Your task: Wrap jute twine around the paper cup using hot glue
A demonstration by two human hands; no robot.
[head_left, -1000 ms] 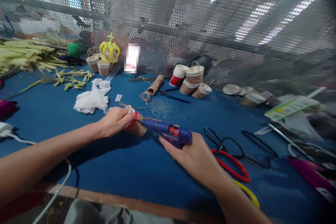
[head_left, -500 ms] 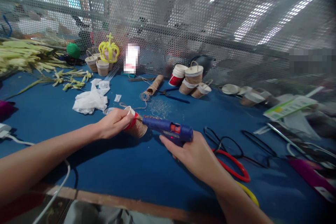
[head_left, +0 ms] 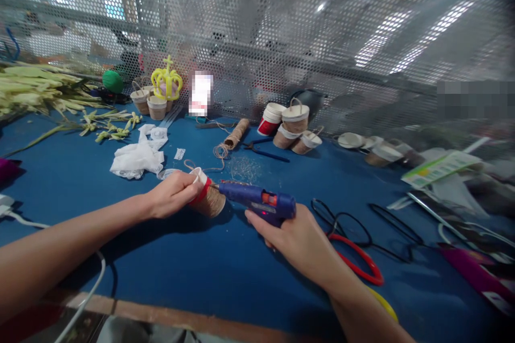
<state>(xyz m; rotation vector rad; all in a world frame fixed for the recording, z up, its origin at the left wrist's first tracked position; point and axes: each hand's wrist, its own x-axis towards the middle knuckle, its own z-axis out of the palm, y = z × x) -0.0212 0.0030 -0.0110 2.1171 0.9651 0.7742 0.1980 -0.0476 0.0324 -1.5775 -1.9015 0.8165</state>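
My left hand point(head_left: 175, 193) grips a paper cup point(head_left: 211, 202) by its rim, tilted over the blue table. Twine covers the cup's lower part, and a red band shows below its white rim. My right hand point(head_left: 289, 233) is wrapped around a blue glue gun point(head_left: 257, 199) with a small red light on its side. The gun's nozzle points left, at the red band just above the twine; whether it touches cannot be made out. A strand of twine point(head_left: 205, 168) runs behind the cup toward a twine roll point(head_left: 237, 134).
White ribbon point(head_left: 139, 158) lies at left behind my hand. Blue-handled pliers point(head_left: 267, 154) and several twine-wrapped cups point(head_left: 295, 118) stand farther back. A black cable point(head_left: 354, 225) and a red ring point(head_left: 360, 262) lie right of my forearm. A perforated metal screen point(head_left: 249, 37) closes the back.
The whole view has shifted slightly. Both hands, the cup and the glue gun keep nearly the same positions relative to each other.
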